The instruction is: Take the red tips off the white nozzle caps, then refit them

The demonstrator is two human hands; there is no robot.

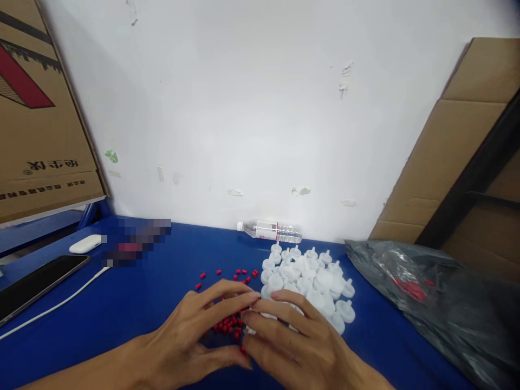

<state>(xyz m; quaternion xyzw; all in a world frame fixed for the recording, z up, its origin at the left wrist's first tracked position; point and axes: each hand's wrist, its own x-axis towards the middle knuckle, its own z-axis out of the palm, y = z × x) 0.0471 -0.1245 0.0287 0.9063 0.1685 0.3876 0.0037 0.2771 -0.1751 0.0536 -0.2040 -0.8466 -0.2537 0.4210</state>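
Note:
My left hand and my right hand meet at the front of the blue table, fingers bent toward each other. A white plastic piece shows in part between the fingers of my right hand, mostly hidden. By my left thumb tip is a speck of red; whether the left fingers pinch it is hidden. Small red caps lie scattered under and behind my left hand. Just beyond my right hand spreads a heap of white round plastic pieces with short stems.
A clear plastic bottle lies against the white wall. At right is a dark grey plastic bag with red bits showing. On the left are a phone, a white case and a white cable. Cardboard flanks the table.

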